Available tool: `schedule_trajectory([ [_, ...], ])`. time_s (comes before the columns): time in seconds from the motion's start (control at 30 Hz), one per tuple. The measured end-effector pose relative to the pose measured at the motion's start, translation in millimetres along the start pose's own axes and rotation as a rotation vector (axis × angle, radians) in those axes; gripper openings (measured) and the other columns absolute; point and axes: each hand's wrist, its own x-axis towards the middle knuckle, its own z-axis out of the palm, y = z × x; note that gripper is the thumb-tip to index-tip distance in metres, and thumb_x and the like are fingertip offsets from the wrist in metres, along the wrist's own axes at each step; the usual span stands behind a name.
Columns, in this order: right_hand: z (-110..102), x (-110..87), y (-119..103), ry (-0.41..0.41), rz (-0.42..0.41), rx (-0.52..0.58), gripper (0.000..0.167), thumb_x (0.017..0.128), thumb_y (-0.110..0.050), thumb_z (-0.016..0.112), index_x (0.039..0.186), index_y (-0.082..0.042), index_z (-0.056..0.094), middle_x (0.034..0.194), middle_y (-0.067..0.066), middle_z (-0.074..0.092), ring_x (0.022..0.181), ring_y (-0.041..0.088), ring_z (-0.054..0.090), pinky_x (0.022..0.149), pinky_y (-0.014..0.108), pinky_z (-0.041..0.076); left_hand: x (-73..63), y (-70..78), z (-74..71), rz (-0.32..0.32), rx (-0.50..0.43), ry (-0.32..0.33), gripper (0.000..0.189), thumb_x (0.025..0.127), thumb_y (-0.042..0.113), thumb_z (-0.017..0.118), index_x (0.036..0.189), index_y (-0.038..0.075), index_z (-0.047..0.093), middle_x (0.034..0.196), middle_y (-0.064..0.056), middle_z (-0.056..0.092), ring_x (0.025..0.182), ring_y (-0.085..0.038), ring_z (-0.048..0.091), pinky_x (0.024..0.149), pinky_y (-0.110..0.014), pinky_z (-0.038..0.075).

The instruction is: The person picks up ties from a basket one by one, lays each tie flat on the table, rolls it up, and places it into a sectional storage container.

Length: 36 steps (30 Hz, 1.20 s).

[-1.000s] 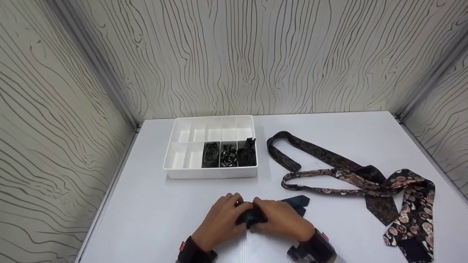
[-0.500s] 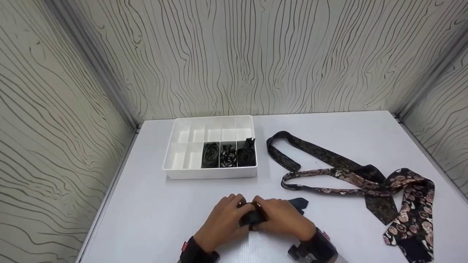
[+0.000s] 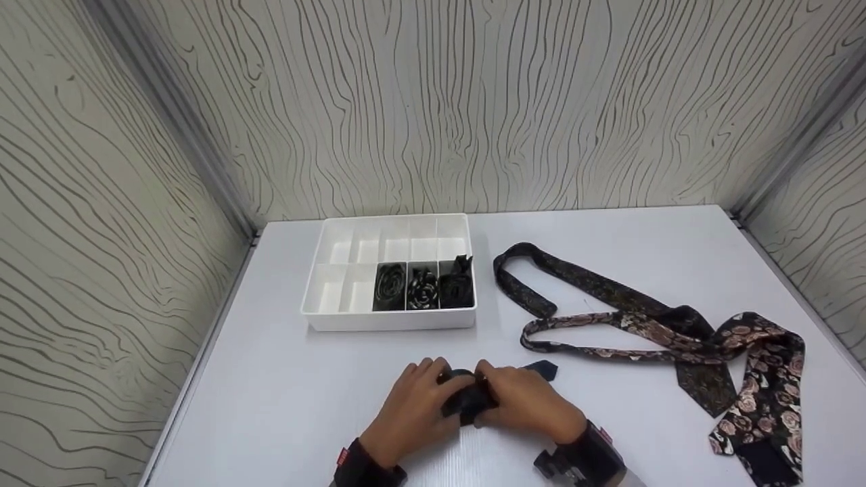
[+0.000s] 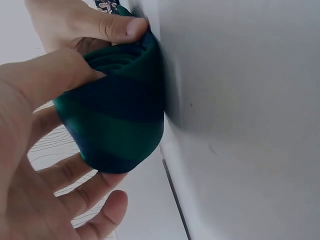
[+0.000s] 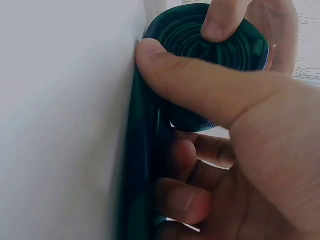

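Observation:
Both hands hold a green and navy striped necktie [image 4: 122, 117], coiled into a thick roll at the front of the table. My left hand [image 3: 418, 409] grips the roll from its left side, thumb on the coiled edge and fingers round the outside. From the right, my right hand [image 3: 528, 400] pinches the tie where the loose length meets the roll, its thumb lying across it in the right wrist view. The spiral layers [image 5: 200, 47] show there. A short tail end [image 3: 542, 369] of the tie sticks out beyond my right hand.
A white divided box [image 3: 389, 320] stands behind the hands, with rolled dark ties [image 3: 424, 289] in three front compartments. To the right lie a dark patterned tie [image 3: 595, 284] and a floral tie [image 3: 778, 379], overlapping. Patterned walls [image 3: 433, 108] enclose the table.
The tie's tail beyond my right hand has become shorter, drawn in toward the roll. Both hands stay in nearly the same spot around it.

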Motion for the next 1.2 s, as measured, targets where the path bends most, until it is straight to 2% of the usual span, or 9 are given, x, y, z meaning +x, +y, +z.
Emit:
schedule_trajectory([
  [0.2,-2.6,-0.4,-2.4,0.019,-0.024,0.013,0.065,0.08,-0.046,0.091,0.129,-0.02,0.056,0.094,0.001,0.074,0.083,0.019,0.072,0.071,0.035,0.055,2.7,1.6,-0.7,0.025,0.014,-0.005,0.053,0.086,0.045,0.086,0.135,0.034,0.07,0.109,0.004,0.063,0.097,-0.015,0.055,0.083,-0.031,0.047],
  [0.37,-3.0,-1.2,-5.4,0.045,-0.06,-0.016,0.054,0.083,-0.036,0.09,0.121,-0.016,0.056,0.092,0.002,0.073,0.081,0.02,0.071,0.069,0.036,0.055,3.3,3.0,-3.5,0.026,-0.012,-0.02,0.058,0.084,0.034,0.087,0.138,0.032,0.066,0.112,0.004,0.064,0.098,-0.014,0.056,0.083,-0.031,0.049],
  [0.53,-4.9,-1.3,-5.2,0.039,-0.052,-0.019,0.056,0.082,-0.04,0.09,0.123,-0.02,0.056,0.094,0.001,0.074,0.082,0.019,0.071,0.07,0.036,0.054,3.6,1.2,-4.6,0.059,-0.001,0.042,0.054,0.077,0.037,0.089,0.127,0.032,0.07,0.104,0.007,0.06,0.093,-0.012,0.052,0.081,-0.027,0.045],
  [0.63,-4.9,-0.6,-5.1,0.039,-0.054,-0.014,0.053,0.083,-0.039,0.09,0.121,-0.022,0.058,0.097,0.0,0.075,0.087,0.019,0.073,0.075,0.038,0.057,4.8,0.8,-4.2,0.093,0.007,0.07,0.055,0.076,0.039,0.089,0.128,0.031,0.071,0.105,0.006,0.06,0.093,-0.013,0.051,0.081,-0.027,0.045],
  [0.73,-4.8,-0.9,-4.3,0.029,-0.04,-0.017,0.05,0.082,-0.039,0.089,0.118,-0.022,0.059,0.102,-0.001,0.076,0.092,0.02,0.074,0.08,0.041,0.058,5.2,1.5,-2.7,0.104,-0.013,0.066,0.057,0.078,0.038,0.088,0.131,0.029,0.071,0.105,0.005,0.059,0.092,-0.012,0.051,0.079,-0.025,0.046],
  [0.97,-5.1,-0.4,-3.4,0.02,-0.032,0.024,0.047,0.081,-0.032,0.089,0.117,-0.023,0.059,0.104,-0.005,0.073,0.093,0.018,0.071,0.079,0.039,0.057,4.7,3.4,-1.2,0.081,-0.034,0.041,0.057,0.079,0.036,0.086,0.134,0.029,0.069,0.107,0.005,0.06,0.093,-0.012,0.051,0.08,-0.026,0.046],
  [1.13,-6.9,-1.6,-3.4,0.018,-0.019,0.05,0.048,0.081,-0.038,0.09,0.117,-0.027,0.06,0.106,-0.008,0.072,0.094,0.014,0.07,0.079,0.036,0.055,5.0,3.6,-3.0,0.083,-0.055,0.03,0.052,0.078,0.035,0.087,0.127,0.03,0.07,0.109,0.005,0.061,0.094,-0.012,0.053,0.081,-0.026,0.047],
  [1.2,-7.6,-2.0,-3.4,0.022,-0.028,0.068,0.048,0.081,-0.035,0.09,0.118,-0.027,0.06,0.106,-0.009,0.072,0.093,0.012,0.068,0.077,0.033,0.053,5.6,3.2,-3.8,0.081,-0.046,0.035,0.053,0.077,0.036,0.087,0.128,0.031,0.071,0.109,0.005,0.061,0.096,-0.013,0.052,0.082,-0.027,0.046],
])
